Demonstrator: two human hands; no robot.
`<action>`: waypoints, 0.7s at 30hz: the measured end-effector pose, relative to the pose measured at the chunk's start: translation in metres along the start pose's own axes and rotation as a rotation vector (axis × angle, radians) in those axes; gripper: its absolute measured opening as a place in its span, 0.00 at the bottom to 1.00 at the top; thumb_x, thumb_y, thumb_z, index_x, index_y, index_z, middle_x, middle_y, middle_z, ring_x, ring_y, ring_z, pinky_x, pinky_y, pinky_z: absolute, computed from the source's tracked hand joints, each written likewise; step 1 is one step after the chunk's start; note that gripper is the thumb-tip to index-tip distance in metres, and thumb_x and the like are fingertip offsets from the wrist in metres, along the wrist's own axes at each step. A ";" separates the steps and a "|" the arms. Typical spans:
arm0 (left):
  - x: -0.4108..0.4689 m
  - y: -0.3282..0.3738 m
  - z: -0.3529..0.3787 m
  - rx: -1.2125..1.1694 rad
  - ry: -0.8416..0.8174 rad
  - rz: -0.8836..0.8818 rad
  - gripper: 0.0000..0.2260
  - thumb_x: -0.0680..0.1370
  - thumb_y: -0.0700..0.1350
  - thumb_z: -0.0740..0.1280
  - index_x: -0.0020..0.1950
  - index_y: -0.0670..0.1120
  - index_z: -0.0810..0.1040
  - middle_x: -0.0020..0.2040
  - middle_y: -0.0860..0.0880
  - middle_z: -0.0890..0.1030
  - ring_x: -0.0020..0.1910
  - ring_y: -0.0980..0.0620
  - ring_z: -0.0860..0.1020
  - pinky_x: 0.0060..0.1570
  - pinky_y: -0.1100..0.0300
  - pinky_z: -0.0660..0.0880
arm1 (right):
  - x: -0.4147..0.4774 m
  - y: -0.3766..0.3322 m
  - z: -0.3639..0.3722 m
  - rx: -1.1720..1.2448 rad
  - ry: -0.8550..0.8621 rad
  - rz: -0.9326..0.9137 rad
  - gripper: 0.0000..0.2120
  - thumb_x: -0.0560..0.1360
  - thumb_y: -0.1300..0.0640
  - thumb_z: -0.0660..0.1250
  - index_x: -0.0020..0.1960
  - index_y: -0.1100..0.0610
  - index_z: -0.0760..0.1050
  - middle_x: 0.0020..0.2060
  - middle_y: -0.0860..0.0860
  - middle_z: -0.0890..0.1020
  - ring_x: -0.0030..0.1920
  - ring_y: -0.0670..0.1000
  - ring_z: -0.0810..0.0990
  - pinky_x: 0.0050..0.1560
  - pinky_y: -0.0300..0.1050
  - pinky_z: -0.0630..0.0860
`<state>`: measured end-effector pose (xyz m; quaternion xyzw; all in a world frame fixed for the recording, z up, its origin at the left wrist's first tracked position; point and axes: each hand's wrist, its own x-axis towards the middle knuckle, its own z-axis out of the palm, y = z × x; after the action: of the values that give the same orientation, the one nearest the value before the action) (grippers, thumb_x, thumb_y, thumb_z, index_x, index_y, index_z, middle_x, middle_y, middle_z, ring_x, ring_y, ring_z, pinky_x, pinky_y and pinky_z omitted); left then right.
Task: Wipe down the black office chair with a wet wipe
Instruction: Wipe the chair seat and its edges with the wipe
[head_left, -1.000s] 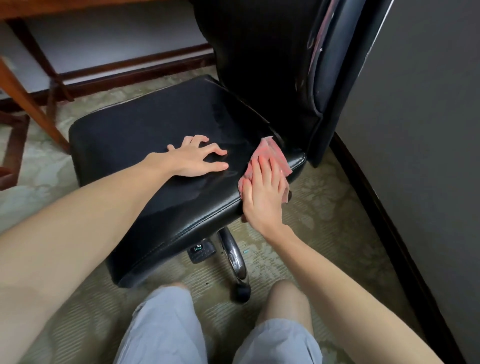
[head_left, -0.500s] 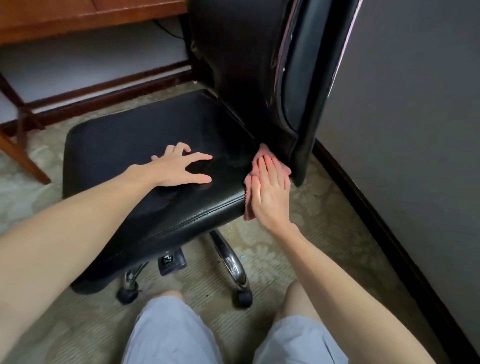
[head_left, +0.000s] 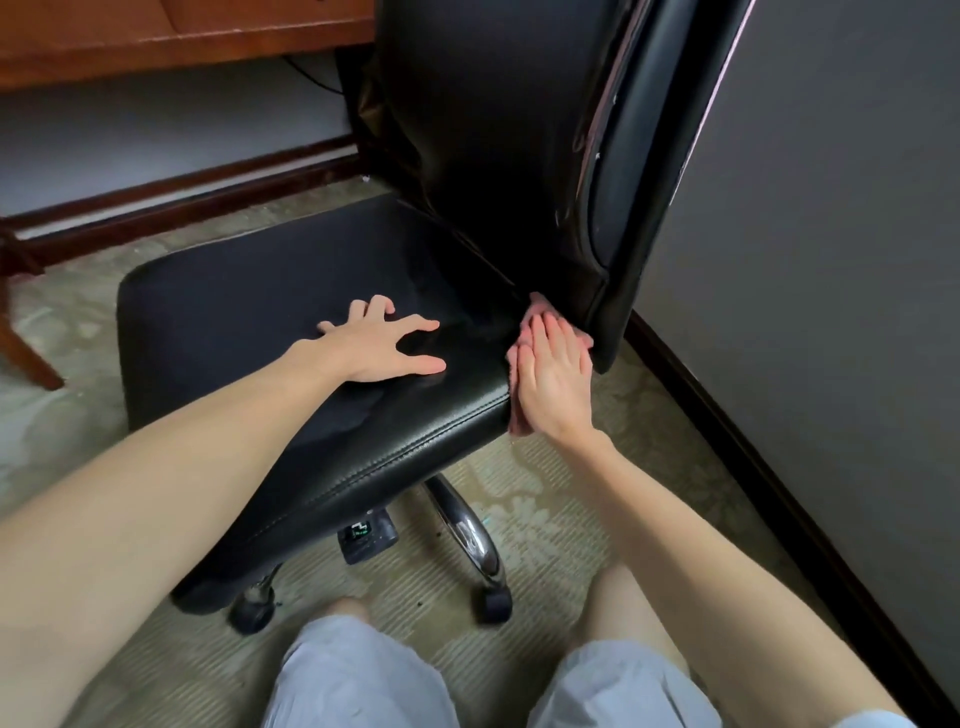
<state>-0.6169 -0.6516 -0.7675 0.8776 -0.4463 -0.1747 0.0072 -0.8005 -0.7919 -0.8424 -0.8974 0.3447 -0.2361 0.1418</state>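
Pressing pink wet wipe (head_left: 519, 423) with flat, straight-fingered right hand (head_left: 553, 384) against black leather chair seat (head_left: 249, 312) edge, centre right; tall black backrest (head_left: 493, 130) directly above. Bracing with spread left hand (head_left: 379, 345).

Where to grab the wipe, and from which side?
Probably the lower flap of the wipe, pinched from below: it sticks out past the palm at the seat corner. The rest is pressed flat under the right hand; the top corner sits tight against the backrest.

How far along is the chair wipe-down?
Done: damp streaks mark the black leather seat top. In hand: right hand presses the pink wet wipe against the seat's side edge; left hand braces on top. Left, probably: the black backrest and chrome base.
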 end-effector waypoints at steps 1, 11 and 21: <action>0.001 0.002 0.000 0.003 0.004 -0.004 0.30 0.73 0.73 0.59 0.74 0.70 0.58 0.76 0.48 0.54 0.76 0.45 0.48 0.69 0.29 0.50 | 0.002 -0.003 0.001 0.001 -0.024 0.015 0.31 0.83 0.49 0.40 0.72 0.68 0.67 0.72 0.63 0.70 0.75 0.62 0.65 0.75 0.60 0.58; 0.003 0.018 -0.001 -0.011 -0.009 -0.076 0.32 0.74 0.73 0.57 0.76 0.67 0.57 0.76 0.44 0.54 0.75 0.40 0.50 0.67 0.26 0.51 | 0.013 -0.040 -0.007 -0.135 -0.238 0.077 0.26 0.85 0.51 0.46 0.80 0.57 0.49 0.80 0.56 0.51 0.80 0.56 0.46 0.78 0.53 0.44; 0.038 0.001 -0.040 0.137 -0.022 0.138 0.30 0.75 0.71 0.59 0.76 0.65 0.61 0.78 0.45 0.54 0.76 0.41 0.52 0.70 0.34 0.53 | 0.043 -0.041 -0.018 -0.198 -0.403 0.173 0.26 0.85 0.49 0.43 0.81 0.54 0.42 0.80 0.51 0.42 0.80 0.53 0.40 0.77 0.51 0.40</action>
<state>-0.5847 -0.6878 -0.7415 0.8414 -0.5166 -0.1523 -0.0456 -0.7593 -0.7937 -0.7964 -0.9030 0.4065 -0.0041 0.1387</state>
